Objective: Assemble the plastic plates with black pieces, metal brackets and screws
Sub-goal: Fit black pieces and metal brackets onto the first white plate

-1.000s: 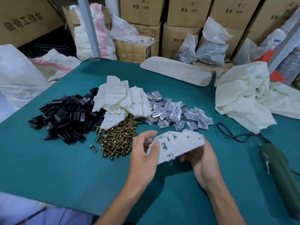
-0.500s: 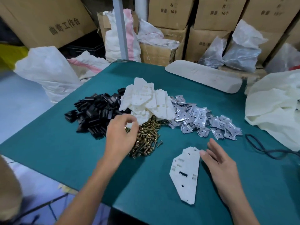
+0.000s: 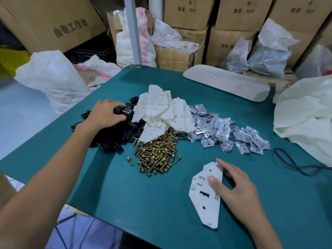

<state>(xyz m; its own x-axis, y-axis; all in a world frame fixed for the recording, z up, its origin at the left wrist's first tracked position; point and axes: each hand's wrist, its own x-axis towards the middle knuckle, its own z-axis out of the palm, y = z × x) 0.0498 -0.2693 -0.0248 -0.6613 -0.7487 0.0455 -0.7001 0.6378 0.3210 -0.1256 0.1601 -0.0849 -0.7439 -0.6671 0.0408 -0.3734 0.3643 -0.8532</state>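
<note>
One white plastic plate (image 3: 203, 198) lies flat on the green table near the front. My right hand (image 3: 235, 189) rests on its right edge, thumb on the plate, fingers spread. Farther back, my left hand (image 3: 106, 114) sits on the pile of black pieces (image 3: 116, 133), its fingers closed around one black piece (image 3: 124, 110) at the top. A heap of white plates (image 3: 161, 112) lies beside that pile. Brass screws (image 3: 156, 155) form a mound in front of the heap. Shiny metal brackets (image 3: 224, 132) spread to the right.
A long white panel (image 3: 226, 83) lies at the table's back. A crumpled cream bag (image 3: 305, 117) fills the right side, with a black cable (image 3: 296, 164) in front of it. Cardboard boxes and sacks stand behind the table. The table's front edge runs diagonally at lower left.
The plate was put down flat on the table. My left hand left the plate, passed over the screws and reached back to the black pile, closing on a piece. My right hand stays at the plate.
</note>
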